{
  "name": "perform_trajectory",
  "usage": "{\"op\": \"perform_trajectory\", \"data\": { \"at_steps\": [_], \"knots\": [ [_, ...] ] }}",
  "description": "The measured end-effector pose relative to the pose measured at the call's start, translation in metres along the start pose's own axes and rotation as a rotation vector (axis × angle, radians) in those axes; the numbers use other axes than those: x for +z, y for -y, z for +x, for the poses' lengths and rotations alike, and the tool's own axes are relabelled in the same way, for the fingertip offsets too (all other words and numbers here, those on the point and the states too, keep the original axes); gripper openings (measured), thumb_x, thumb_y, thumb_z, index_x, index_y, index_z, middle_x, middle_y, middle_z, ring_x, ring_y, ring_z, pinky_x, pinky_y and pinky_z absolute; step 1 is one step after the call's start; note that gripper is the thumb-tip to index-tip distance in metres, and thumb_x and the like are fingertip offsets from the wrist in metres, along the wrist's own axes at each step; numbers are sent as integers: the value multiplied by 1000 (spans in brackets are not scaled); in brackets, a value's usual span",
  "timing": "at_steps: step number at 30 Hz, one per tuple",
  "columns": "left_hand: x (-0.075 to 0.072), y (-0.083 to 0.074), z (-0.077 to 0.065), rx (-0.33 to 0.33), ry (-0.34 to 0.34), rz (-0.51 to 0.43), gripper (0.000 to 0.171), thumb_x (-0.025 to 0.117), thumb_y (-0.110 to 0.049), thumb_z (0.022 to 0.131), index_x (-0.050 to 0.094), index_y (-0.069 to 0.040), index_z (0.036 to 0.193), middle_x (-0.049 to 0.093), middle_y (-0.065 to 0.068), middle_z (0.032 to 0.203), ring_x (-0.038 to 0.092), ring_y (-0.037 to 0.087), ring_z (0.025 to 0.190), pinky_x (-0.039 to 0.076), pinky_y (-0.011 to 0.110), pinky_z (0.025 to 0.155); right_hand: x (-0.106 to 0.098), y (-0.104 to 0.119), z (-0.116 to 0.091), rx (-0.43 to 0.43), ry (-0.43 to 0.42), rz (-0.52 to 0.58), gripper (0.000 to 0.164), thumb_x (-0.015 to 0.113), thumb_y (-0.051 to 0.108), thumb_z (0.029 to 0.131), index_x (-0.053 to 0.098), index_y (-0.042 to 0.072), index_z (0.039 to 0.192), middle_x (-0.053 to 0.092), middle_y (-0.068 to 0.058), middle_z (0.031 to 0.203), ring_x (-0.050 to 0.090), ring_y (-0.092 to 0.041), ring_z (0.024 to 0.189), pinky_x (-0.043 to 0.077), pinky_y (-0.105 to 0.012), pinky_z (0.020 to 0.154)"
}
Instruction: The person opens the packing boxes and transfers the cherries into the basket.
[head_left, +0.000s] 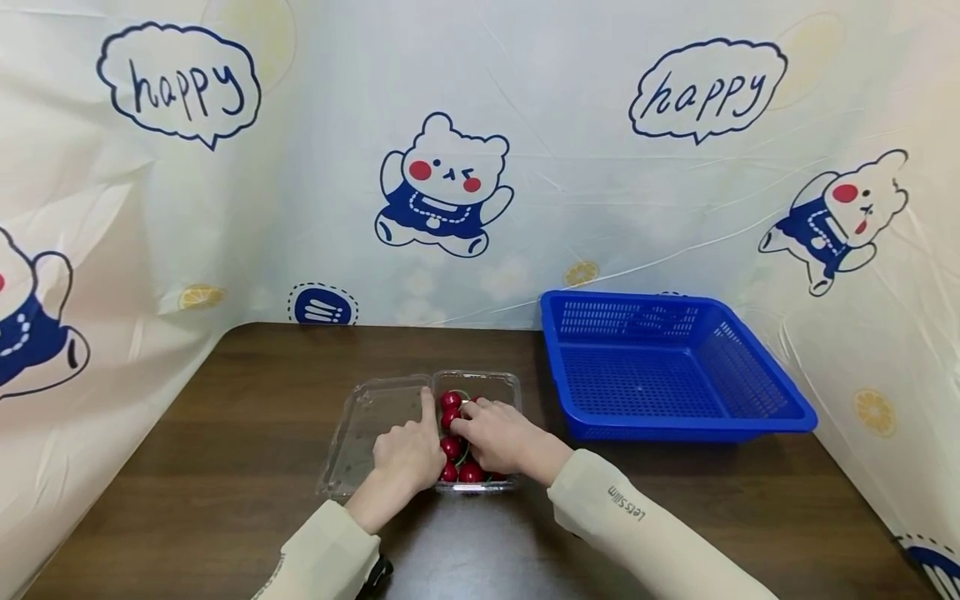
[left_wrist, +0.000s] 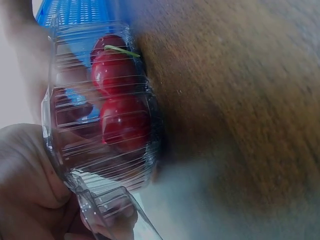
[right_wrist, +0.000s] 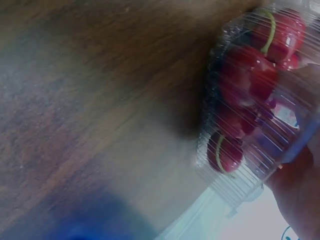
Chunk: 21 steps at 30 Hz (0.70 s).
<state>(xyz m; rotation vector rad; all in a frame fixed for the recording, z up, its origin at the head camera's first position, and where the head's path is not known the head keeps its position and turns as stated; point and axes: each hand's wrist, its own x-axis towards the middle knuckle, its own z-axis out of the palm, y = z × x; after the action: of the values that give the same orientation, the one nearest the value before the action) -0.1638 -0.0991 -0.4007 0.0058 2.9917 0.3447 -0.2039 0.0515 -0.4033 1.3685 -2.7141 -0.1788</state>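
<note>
A clear plastic clamshell box (head_left: pixel 476 382) lies on the table with its lid (head_left: pixel 375 417) folded out to the left. Red cherries (head_left: pixel 471 472), some with green stems, sit in the box. My left hand (head_left: pixel 411 450) grips the hinge side, index finger straight along the seam and the other fingers curled over the lid side. From the right, my right hand (head_left: pixel 498 433) reaches down into the box, thumb and fingertips at the cherries near its middle. I cannot tell whether those fingertips pinch one. Through the ribbed wall, cherries (left_wrist: pixel 122 122) show close to the left wrist camera.
A blue perforated plastic basket (head_left: pixel 675 425) stands at the back right of the brown wooden table (head_left: pixel 187 467). Behind it hangs a pale cloth (head_left: pixel 585 192) printed with bears and lettering, which also borders both sides.
</note>
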Motion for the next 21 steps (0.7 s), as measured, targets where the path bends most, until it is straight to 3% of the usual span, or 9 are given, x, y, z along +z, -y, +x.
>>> {"op": "perform_trajectory", "data": {
  "at_steps": [10,21],
  "knots": [
    [-2,-1,0,-3,10,3,82,58,-19,85,16,1,153,52,7,48,43,20,41,34,32,40,-15,-6,0,60,8,55,25,68,22,84,68,18,109,69,-7,102,61,-22,91,57,-37,82],
    [0,-1,2,-29,35,6,84,58,-20,86,14,-1,154,52,7,48,44,20,42,33,33,41,-34,-15,-2,90,-48,123,24,67,17,84,68,15,108,66,-6,95,61,-22,85,57,-39,75]
  ]
}}
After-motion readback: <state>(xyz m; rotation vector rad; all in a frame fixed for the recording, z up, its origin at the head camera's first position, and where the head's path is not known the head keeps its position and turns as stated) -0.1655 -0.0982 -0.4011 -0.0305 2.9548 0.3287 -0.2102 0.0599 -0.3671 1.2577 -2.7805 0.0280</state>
